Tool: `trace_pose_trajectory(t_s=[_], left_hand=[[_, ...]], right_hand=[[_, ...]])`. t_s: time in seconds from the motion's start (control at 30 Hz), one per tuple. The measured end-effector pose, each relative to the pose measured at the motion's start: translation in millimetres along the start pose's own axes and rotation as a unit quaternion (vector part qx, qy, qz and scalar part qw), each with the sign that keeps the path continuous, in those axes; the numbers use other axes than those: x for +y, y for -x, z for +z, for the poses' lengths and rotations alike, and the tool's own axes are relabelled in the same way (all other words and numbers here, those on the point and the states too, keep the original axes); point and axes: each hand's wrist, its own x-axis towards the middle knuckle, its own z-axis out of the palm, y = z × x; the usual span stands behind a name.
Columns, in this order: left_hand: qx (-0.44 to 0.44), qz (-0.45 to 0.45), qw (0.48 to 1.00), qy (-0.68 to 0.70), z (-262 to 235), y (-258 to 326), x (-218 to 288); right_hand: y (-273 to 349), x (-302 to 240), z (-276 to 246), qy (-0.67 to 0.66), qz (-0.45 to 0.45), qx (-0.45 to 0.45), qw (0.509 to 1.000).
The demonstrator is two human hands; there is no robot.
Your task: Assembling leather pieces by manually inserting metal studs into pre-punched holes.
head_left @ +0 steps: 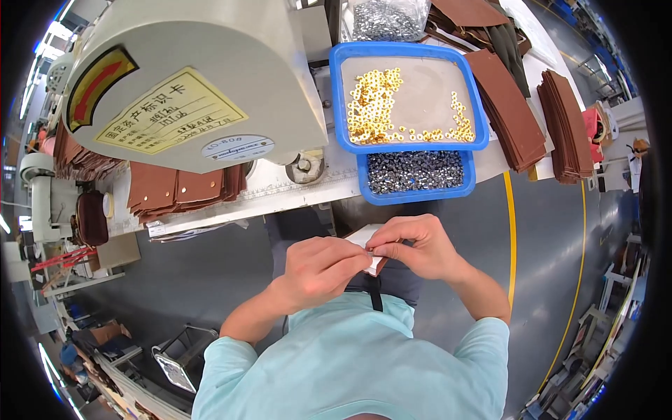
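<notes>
In the head view, the left hand and right hand are meeting just below the frame's centre, their fingertips pinching a white-and-brown piece between them. The piece is sitting at the middle of the frame in front of the pale turquoise shirt; whether the fingers are also gripping something smaller, I cannot tell.

Above the hands, a blue tray is holding scattered gold rings, and it is overlapping a lower blue tray full of dark shiny metal pieces. A clear bag of metal parts is lying at the top centre. Stacked brown strips are resting at the upper right. A pale machine is filling the upper left, with studded brown pieces lying below it.
</notes>
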Motion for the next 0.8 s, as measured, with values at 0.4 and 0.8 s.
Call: trace_pose_trajectory(t_s=[0.4,0.8], left_hand=[[-0.016,-0.049,0.999,-0.004,-1.2,1.2,3.4],[-0.028,-0.066,0.997,0.012,-4.5,3.6,2.7]], right_hand=[[0.8,-17.4,2.2,0.244,-0.103,-0.013,0.964],[0.6,-19.4,5.2,0.273,-0.118,-0.017,0.955]])
